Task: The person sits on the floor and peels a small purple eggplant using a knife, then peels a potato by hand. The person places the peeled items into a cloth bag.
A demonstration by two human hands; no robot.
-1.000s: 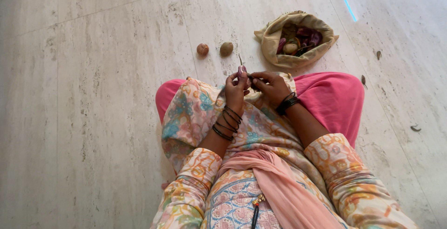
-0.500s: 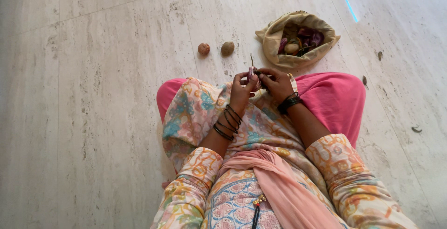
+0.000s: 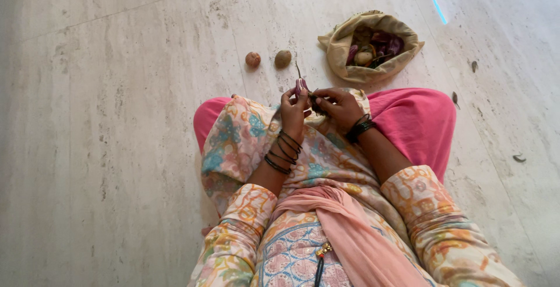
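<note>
Purple onion point(image 3: 301, 84) mostly hidden between both hands, left hand point(image 3: 293, 109), right hand point(image 3: 337, 106)

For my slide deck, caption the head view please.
Seated person's left hand and right hand work a small purple onion near a cloth bag.

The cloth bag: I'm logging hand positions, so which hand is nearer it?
Right. The right hand is just below the bag; the left hand is farther, toward the two round things.

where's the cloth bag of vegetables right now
In the head view the beige cloth bag sits open on the stone floor, upper right of centre, just beyond the pink knee and right of two small round vegetables.
</note>
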